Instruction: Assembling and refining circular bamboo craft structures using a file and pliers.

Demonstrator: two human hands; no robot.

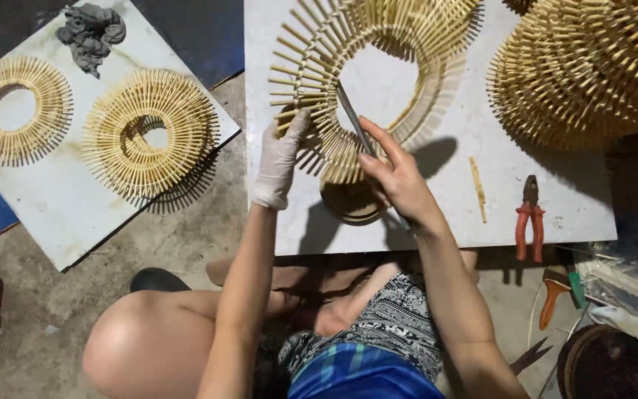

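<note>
A: Where's the bamboo-stick ring (378,66)?
B: On the white board (555,199). The gloved left hand (278,159) steadies its rim, fingers loose.
A: The right hand (400,181)?
B: Clamped on a thin metal tool (354,122). Red pliers (530,218) lie nearby.

On the right board (555,214), a stick ring (378,66) lies at its far left corner, pliers (530,218) near its front edge, stacked rings (585,66) at its far right corner.
</note>
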